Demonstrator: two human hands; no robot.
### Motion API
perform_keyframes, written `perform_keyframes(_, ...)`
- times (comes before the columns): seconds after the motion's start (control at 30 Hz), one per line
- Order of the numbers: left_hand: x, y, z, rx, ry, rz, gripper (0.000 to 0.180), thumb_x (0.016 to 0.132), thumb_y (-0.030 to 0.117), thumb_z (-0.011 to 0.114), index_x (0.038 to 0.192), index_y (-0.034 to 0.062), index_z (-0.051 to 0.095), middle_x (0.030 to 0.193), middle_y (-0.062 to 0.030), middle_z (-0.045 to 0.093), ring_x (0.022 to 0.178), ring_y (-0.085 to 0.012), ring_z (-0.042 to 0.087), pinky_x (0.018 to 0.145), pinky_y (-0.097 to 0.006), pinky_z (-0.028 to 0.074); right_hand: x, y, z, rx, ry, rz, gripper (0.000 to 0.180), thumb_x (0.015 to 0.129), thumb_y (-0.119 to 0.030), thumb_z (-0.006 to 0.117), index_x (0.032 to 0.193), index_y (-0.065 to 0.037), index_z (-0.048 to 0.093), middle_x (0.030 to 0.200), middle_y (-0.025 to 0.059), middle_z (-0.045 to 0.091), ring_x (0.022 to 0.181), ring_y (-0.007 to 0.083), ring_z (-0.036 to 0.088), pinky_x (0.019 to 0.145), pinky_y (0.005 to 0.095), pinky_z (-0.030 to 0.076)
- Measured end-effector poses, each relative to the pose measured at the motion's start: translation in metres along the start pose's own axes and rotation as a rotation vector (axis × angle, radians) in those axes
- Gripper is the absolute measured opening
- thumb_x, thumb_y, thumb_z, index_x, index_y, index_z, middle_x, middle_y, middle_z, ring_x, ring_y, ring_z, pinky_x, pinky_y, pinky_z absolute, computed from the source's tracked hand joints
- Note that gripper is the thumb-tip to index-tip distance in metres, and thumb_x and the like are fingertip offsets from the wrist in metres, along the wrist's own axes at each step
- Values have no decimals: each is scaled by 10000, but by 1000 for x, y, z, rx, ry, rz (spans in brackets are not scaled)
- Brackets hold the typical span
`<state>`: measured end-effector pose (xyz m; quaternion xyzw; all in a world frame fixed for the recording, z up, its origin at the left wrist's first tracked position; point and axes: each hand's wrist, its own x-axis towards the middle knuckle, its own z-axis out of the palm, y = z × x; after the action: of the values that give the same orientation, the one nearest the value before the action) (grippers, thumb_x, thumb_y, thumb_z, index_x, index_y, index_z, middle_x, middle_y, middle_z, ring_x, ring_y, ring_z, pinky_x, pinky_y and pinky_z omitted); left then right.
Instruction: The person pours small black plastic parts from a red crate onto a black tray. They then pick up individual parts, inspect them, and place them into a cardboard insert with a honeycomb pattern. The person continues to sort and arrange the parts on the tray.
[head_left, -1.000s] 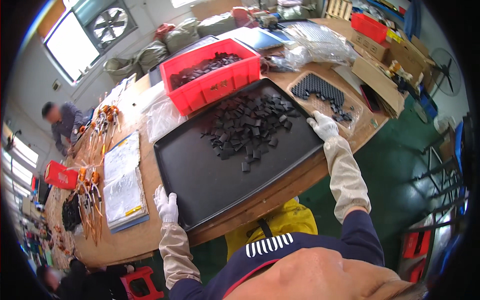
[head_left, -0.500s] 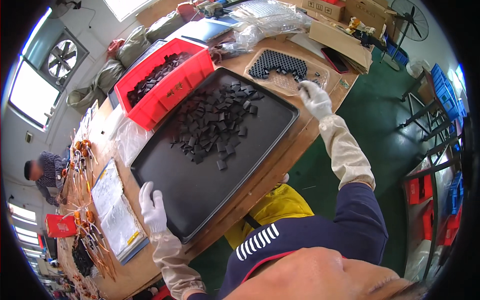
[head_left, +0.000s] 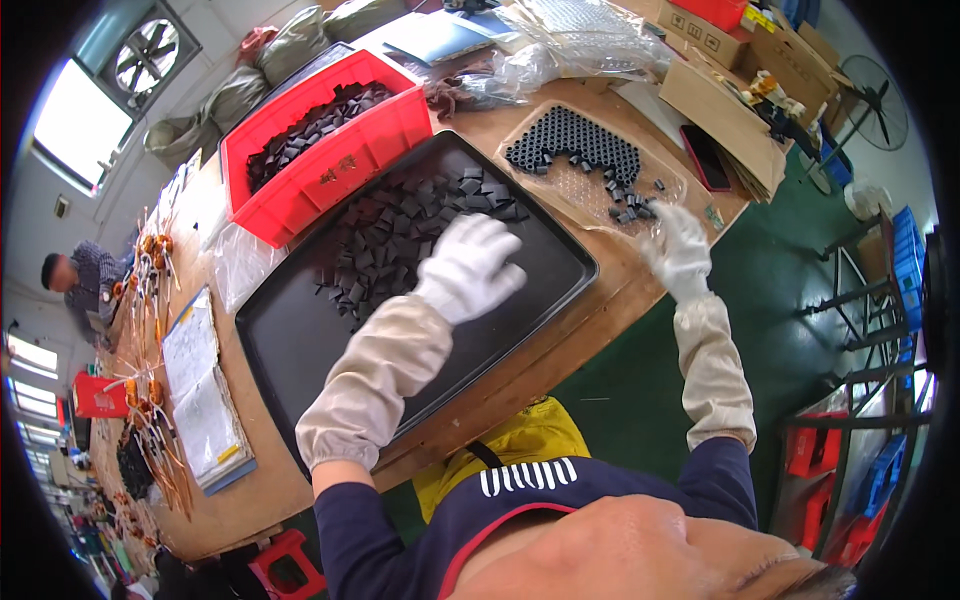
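Observation:
My left hand (head_left: pixel 468 268), in a white glove, hovers over the large black tray (head_left: pixel 310 365) at the near side of a heap of small flat black pieces (head_left: pixel 385 235). Its thumb stands apart from its fingers, and no piece shows in its grasp. My right hand (head_left: pixel 682 255), gloved too, is at the table's right edge, beside a clear plastic tray (head_left: pixel 590 215). Motion smears its fingers. Short black tubes (head_left: pixel 570 138) stand in rows in that plastic tray, and several loose ones (head_left: pixel 632 208) lie by its near right corner, close to my right fingers.
A red bin (head_left: pixel 330 175) of black pieces stands against the black tray's far left side. Papers on a clipboard (head_left: pixel 205 390) and copper-coloured coils (head_left: pixel 155 395) lie at left. Cardboard (head_left: pixel 720 120) and a phone (head_left: pixel 705 158) are at the far right. Another person (head_left: pixel 88 280) sits far left.
My left hand has swung from the black tray's near left edge to over the heap. The right hand has drawn slightly nearer and rightward. More tubes lie loose in the plastic tray's near corner.

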<state>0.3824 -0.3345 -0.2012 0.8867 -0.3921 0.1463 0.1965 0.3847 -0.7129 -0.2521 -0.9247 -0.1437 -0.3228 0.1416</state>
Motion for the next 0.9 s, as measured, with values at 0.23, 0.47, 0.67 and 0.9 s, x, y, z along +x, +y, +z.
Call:
perform_keyframes(0.23, -23, 63, 83, 184, 59, 159, 452, 747, 224, 699, 1143, 12, 645, 1249, -157, 614, 1274, -356, 547, 1130, -527, 431, 29, -24, 57, -57, -164, -171, 177, 910, -225, 713, 1052, -145, 643, 953, 76, 644, 903, 304, 647, 827, 440, 520)
perform_keyframes(0.47, -44, 68, 54, 98, 12, 46, 552, 723, 276, 786, 1202, 53, 626, 1322, -169, 570, 1305, -382, 515, 1127, -551, 427, 65, -19, 55, 341, -87, 396, 148, 971, -236, 688, 1046, -109, 692, 1021, 146, 717, 919, 348, 712, 817, 460, 565)
perform_keyframes(0.67, 5, 12, 26, 64, 88, -13, 484, 805, 301, 783, 1211, 88, 630, 1333, -177, 576, 1299, -429, 520, 1120, -551, 429, 69, -18, 50, 267, -12, 244, 163, 974, -201, 706, 1067, -69, 721, 1019, 137, 748, 928, 307, 730, 837, 396, 568)
perform_keyframes(0.9, 93, -108, 68, 208, 285, -260, 314, 854, 311, 712, 1076, 92, 676, 1101, -156, 702, 1097, -386, 635, 984, -490, 493, 62, -14, 28, 514, -275, 289, 238, 963, -203, 724, 1133, -37, 712, 1022, 140, 748, 937, 268, 723, 874, 361, 560)
